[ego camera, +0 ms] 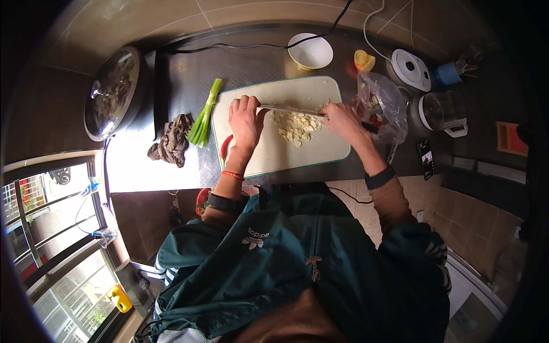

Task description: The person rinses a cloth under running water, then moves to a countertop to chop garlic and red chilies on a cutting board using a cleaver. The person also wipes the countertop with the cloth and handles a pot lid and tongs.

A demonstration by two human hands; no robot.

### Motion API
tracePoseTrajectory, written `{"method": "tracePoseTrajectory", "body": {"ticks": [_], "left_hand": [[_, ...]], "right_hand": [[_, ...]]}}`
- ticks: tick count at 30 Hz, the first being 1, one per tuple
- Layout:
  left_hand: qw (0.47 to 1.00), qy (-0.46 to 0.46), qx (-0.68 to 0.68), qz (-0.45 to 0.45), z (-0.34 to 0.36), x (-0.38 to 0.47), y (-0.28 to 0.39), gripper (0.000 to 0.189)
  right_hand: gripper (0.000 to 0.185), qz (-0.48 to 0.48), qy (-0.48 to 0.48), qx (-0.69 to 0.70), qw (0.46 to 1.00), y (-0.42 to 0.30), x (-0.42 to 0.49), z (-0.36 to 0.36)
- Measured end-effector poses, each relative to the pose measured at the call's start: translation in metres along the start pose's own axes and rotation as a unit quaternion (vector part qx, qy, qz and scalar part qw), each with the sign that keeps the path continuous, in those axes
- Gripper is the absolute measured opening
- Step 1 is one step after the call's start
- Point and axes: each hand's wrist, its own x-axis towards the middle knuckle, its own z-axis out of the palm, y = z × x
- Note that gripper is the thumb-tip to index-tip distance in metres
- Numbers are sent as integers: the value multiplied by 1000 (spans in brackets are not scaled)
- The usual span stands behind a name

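Above a pale cutting board [274, 150] I hold a kitchen knife [291, 110] between both hands. Its dark handle sits in my right hand [343, 121], partly hidden by the fingers. My left hand [244, 120] pinches the far end of the blade. Sliced garlic [298, 128] lies in a heap on the board just below the blade, with a few bits beyond it. A red chili [225, 145] lies by my left wrist at the board's left side. Green scallion stalks [206, 115] rest along the left edge of the board.
A white bowl [311, 53] stands behind the board. To the right are a plastic bag [388, 107] with garlic, a cut yellow vegetable [363, 61], a glass pot [441, 112] and a phone [426, 158]. A crumpled brown cloth [173, 139] and a lidded pan [113, 92] are on the left.
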Motion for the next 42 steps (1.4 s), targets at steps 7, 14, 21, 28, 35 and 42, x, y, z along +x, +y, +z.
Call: {"method": "tracePoseTrajectory", "body": {"ticks": [7,14,21,28,35,42], "left_hand": [[999,-23,-22,36,-10,1,-6,27],[995,-29,-22,94,-15,-2,-13,28],[994,-60,-55,78,-23,0,-21,28],[992,-71,-74,74,-29,-2,-21,27],[995,-58,-58,51,-25,4,-19,27],[999,-24,-6,41,-10,10,-4,28]], "right_hand": [[21,30,13,30,999,-19,-23,8],[24,59,-1,24,998,-28,-34,19],[18,61,15,8,998,-42,-50,31],[23,58,26,20,998,-49,-60,37],[23,64,-5,6,998,-38,-39,19],[30,11,-18,45,999,-15,-8,-3]]}}
